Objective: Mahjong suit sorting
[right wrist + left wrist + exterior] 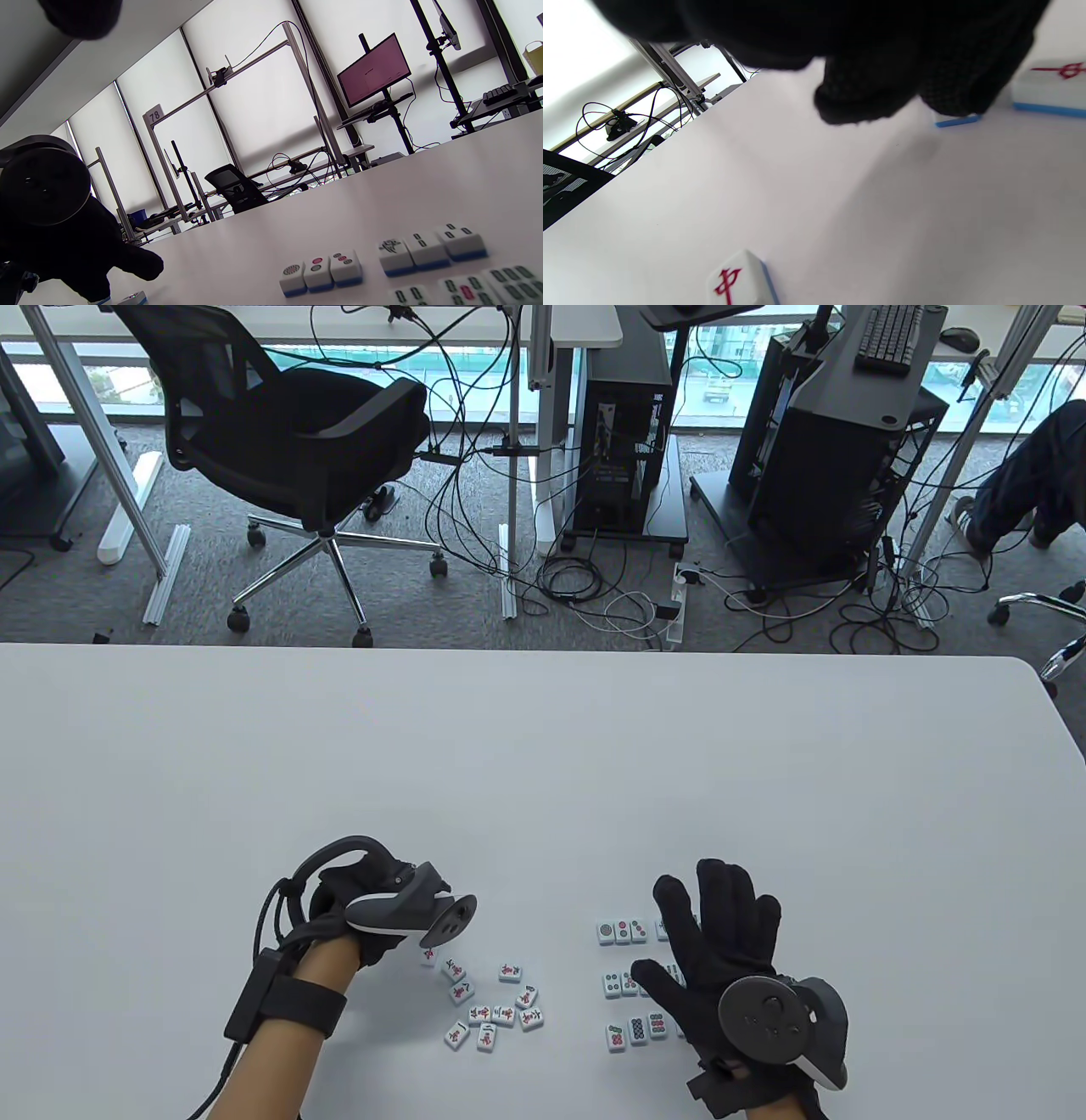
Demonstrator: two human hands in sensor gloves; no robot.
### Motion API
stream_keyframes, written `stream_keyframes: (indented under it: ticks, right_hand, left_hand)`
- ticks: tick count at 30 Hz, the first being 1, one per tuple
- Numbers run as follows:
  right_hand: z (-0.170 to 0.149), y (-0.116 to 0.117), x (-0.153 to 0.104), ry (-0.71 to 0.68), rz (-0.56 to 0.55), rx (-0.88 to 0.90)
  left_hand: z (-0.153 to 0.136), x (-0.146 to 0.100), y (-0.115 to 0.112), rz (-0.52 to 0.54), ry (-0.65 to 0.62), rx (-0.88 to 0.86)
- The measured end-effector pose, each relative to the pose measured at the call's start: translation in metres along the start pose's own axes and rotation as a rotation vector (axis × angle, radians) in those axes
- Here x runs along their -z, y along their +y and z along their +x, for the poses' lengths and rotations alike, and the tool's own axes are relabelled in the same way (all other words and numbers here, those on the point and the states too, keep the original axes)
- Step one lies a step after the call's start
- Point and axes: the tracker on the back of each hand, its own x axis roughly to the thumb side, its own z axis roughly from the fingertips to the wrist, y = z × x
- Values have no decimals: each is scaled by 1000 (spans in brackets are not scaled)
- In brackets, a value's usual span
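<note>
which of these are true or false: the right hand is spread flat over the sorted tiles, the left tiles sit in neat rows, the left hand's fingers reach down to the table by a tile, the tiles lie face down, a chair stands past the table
1. The right hand is spread open over the tile rows. True.
2. The left tiles sit in neat rows. False: they lie in a loose scatter at mixed angles.
3. The left hand has its fingers down at the table beside a tile. True, though whether it grips the tile cannot be told.
4. The tiles lie face down. False: their marked faces show.
5. A black chair stands past the table. True.
</note>
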Motion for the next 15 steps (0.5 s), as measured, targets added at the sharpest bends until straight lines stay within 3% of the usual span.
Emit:
stream_keyframes:
  ticks: [15]
  right_hand:
    - [2, 3, 1, -8, 22, 1]
  left_hand:
    - [20, 17, -6, -49, -49, 22]
